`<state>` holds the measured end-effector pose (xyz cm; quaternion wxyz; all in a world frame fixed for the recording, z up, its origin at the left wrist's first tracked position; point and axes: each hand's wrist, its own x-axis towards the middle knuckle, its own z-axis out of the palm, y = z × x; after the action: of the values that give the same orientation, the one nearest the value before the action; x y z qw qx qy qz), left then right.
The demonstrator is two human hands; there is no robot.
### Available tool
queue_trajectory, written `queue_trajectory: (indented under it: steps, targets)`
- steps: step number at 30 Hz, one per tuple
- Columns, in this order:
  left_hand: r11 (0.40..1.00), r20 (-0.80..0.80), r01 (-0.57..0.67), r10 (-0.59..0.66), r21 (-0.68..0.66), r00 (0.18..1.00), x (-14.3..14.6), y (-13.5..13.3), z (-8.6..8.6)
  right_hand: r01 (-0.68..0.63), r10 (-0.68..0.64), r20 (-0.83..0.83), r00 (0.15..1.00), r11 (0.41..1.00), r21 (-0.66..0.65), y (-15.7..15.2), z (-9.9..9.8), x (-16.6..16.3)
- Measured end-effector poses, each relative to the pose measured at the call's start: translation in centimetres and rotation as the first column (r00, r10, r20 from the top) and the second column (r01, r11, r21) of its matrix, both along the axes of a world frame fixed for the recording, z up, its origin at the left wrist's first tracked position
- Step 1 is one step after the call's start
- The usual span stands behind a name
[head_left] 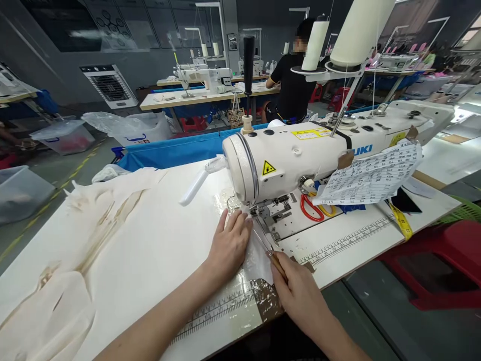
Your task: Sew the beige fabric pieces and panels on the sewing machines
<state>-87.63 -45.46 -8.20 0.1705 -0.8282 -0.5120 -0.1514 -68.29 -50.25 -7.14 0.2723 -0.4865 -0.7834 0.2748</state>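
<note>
At the needle end of a white sewing machine (pixel 285 155), my left hand (pixel 231 243) lies flat with its fingers stretched forward over a thin white piece of fabric (pixel 257 260). My right hand (pixel 300 288) is closed round the brown handle of an awl (pixel 277 261). The thin metal shaft points up and left toward the presser foot (pixel 255 208), beside the fabric. Under my left fingers, part of the fabric is hidden. Red-handled scissors (pixel 311 208) lie behind the machine's needle area, partly under a handwritten paper sheet (pixel 372 175).
Cream fabric pieces (pixel 48 311) lie at the table's left. A yellow tape measure (pixel 401 220) hangs near the right edge, above a red stool (pixel 451 260). Thread cones (pixel 363 32) stand over the machine. Beyond the blue cloth trough (pixel 176 153) sits another person (pixel 295 75).
</note>
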Motion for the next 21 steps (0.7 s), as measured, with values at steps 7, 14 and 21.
queue_trajectory:
  steps: [7, 14, 21]
  targets:
    - [0.989, 0.079, 0.147, -0.146, -0.017, 0.986, 1.9, -1.8, -0.4, 0.007, -0.014, 0.09, 0.996, 0.997, 0.077, -0.8, -0.1, 0.8]
    - [0.992, 0.039, 0.125, -0.123, -0.034, 0.992, 1.6, -1.5, -0.5, 0.029, -0.029, 0.017, 0.999, 0.999, -0.014, -1.5, 0.0, 4.0]
    - [0.994, 0.026, 0.101, -0.1, -0.046, 0.995, 2.0, -2.1, -0.5, 0.031, -0.048, -0.14, 0.989, 0.992, -0.122, -1.2, -0.1, 5.5]
